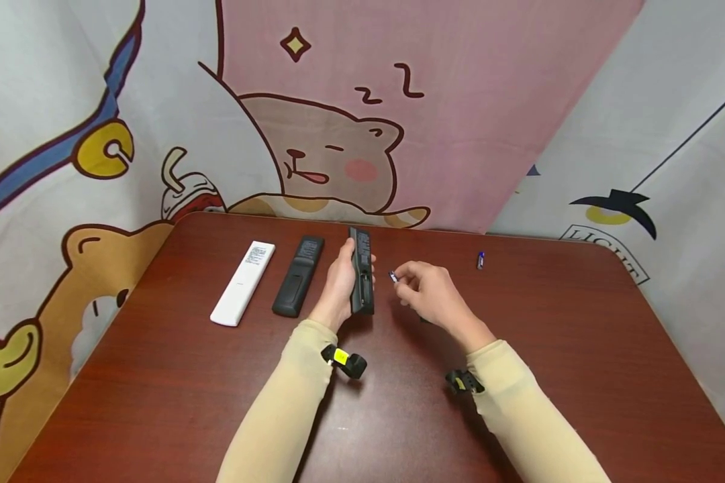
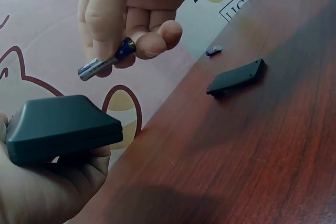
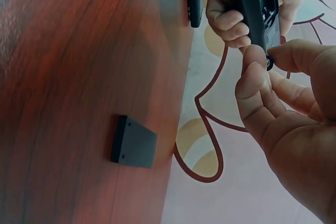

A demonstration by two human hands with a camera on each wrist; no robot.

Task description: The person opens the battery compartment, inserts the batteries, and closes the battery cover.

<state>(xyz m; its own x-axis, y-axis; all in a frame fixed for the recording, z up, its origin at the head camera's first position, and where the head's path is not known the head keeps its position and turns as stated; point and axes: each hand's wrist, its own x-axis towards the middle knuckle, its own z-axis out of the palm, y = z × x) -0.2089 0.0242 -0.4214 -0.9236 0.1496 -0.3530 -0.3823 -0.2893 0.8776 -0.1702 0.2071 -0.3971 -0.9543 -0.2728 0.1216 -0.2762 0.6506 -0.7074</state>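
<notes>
My left hand [image 1: 337,282] grips a black remote control [image 1: 362,272] above the table, its battery compartment uncovered and facing right. In the right wrist view the open slot of that remote [image 3: 257,9] shows dark inside. To the right, my right hand [image 1: 431,295] pinches a small blue and silver battery [image 2: 107,64] between thumb and fingers, apart from the remote. Only the battery's end [image 3: 270,62] shows in the right wrist view. A black battery cover [image 2: 236,77] lies on the table, mostly hidden under my right hand in the head view. Beyond it lies a second battery [image 1: 480,260].
Left of my hands, a white remote [image 1: 243,283] and another black remote [image 1: 299,276] lie back side up on the brown table [image 1: 169,402]. Behind the table's far edge hangs a cartoon-printed cloth [image 1: 459,121].
</notes>
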